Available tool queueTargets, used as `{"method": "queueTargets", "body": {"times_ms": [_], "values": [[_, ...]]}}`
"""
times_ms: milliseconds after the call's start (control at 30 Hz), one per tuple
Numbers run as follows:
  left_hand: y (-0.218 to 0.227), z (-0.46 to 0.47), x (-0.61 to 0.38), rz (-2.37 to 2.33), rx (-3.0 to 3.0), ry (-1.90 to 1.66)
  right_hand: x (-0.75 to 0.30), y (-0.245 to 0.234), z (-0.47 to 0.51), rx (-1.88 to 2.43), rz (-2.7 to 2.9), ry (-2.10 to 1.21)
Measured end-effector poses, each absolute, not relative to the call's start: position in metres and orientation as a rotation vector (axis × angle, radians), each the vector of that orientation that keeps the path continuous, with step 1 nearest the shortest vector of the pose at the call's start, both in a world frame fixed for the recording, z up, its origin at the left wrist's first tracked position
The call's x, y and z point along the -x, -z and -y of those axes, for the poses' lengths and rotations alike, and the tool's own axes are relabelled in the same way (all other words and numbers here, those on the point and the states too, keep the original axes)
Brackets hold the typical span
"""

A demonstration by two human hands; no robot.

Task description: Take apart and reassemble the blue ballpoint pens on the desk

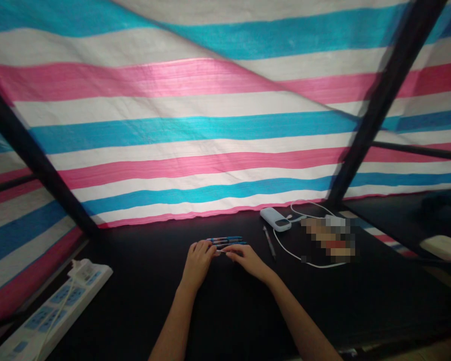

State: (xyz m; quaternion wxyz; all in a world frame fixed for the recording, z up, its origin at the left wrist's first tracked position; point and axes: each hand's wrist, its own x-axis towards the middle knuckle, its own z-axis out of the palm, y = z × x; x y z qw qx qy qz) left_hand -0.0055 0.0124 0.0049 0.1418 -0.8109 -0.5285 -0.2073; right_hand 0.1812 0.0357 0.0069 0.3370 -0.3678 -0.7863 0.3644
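My left hand and my right hand meet over the black tabletop, fingertips pinched close together. Between them is a thin pale pen-like piece, held from both ends; my fingers cover much of it, so its exact kind is unclear. Just beyond my fingers, several blue-ended pens lie side by side, pointing left to right. The nearest pens are partly hidden behind my hands. A separate grey pen rests on the table to the right of my right hand.
A white power bank with a white cable lies at the back right, near a pixelated patch. At left stands a long white power strip with a plug in it. Dark posts and striped sheeting border the black table.
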Motion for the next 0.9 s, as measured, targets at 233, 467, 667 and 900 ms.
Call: {"method": "queueTargets", "body": {"times_ms": [233,467,667,900], "values": [[-0.0056,-0.0106,0.0021,1.605,2.479,0.520,-0.1906,-0.0109,-0.0382,1.133,2.145,-0.883],[-0.0066,-0.0065,0.0003,1.697,2.539,0.502,-0.1858,-0.0051,-0.0404,1.071,2.099,-0.782],[-0.0065,-0.0047,0.0001,1.754,2.596,0.428,-0.1905,-0.0100,-0.0387,1.008,2.138,-0.702],[-0.0081,-0.0061,0.0031,1.690,2.505,0.459,-0.1916,-0.0075,-0.0369,1.151,2.139,-0.884]]}}
